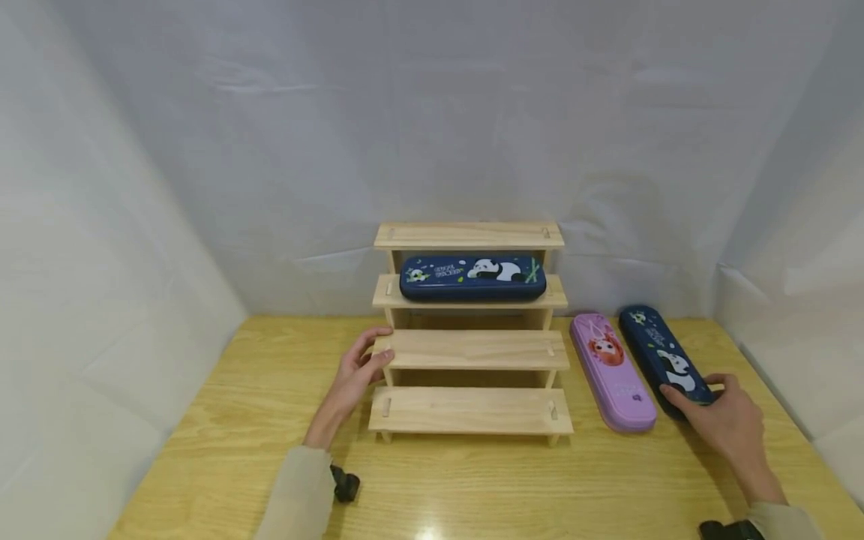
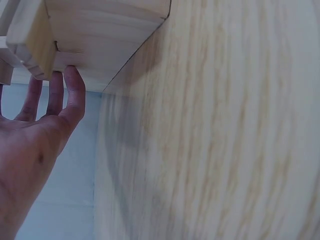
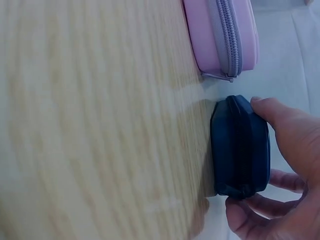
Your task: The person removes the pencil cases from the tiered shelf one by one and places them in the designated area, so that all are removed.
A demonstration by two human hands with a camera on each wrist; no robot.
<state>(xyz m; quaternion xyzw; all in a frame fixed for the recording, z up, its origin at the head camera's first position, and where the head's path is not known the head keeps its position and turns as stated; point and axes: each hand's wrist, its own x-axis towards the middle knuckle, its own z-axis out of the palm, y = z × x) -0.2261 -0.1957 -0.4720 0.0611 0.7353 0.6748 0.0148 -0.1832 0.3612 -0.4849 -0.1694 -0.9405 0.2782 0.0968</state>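
A tiered wooden display shelf point(image 1: 469, 414) stands on the table, its steps rising toward the back. My left hand point(image 1: 352, 376) holds the left end of its second step from the bottom, thumb on top. In the left wrist view the fingers point(image 2: 75, 92) reach against the wood from the side. At the right, my right hand point(image 1: 734, 421) grips the near end of a dark blue panda pencil case point(image 1: 653, 339), thumb on one side and fingers on the other. The right wrist view shows that end of the case point(image 3: 240, 150) close to the tabletop.
A purple pencil case point(image 1: 617, 382) with a red-haired girl lies between the shelf and the held case. Another dark blue panda pencil case point(image 1: 432, 289) rests on the shelf's third step from the bottom. White sheeting point(image 1: 472, 150) encloses the wooden table point(image 1: 432, 487) behind and at both sides.
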